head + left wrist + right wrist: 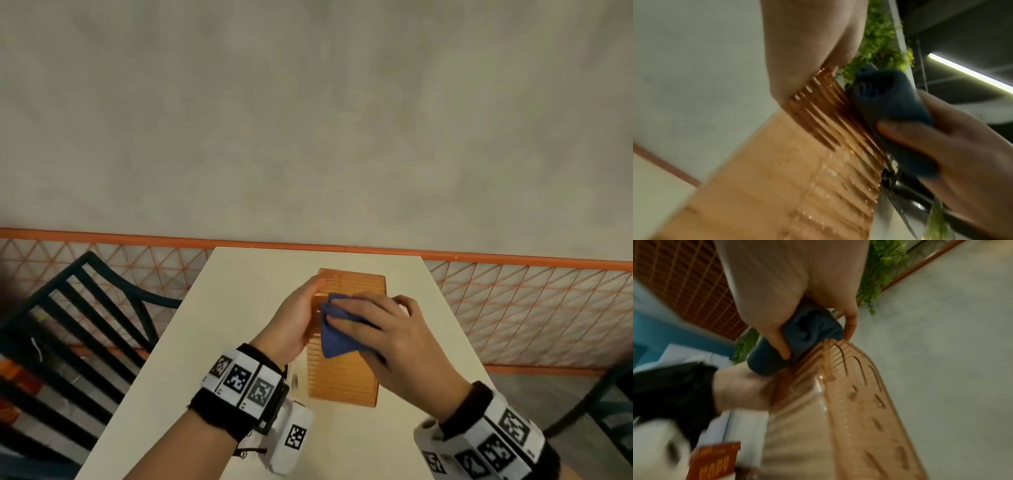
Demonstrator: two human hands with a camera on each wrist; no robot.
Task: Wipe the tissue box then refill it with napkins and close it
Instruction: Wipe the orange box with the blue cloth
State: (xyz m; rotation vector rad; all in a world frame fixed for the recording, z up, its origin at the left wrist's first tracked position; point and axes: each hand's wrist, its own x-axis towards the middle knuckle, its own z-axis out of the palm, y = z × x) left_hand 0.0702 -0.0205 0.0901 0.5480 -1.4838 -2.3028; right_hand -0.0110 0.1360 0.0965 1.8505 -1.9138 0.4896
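Observation:
An orange ribbed tissue box (344, 373) lies lengthwise on the white table (171, 377) in the head view. My left hand (296, 315) holds its left side, fingers along the far left edge. My right hand (387, 339) presses a folded blue cloth (334, 337) onto the box top, thumb and fingers curled round it. The left wrist view shows the box's slats (818, 154) with the cloth (890, 105) against them. In the right wrist view the cloth (807, 334) sits at the box's upper edge (849, 369). No napkins are in view.
A dark slatted chair (78, 325) stands left of the table. An orange lattice railing (513, 308) runs behind the table along a grey wall. A red printed card (715, 462) lies near the box in the right wrist view. Green foliage (875, 53) shows in the wrist views.

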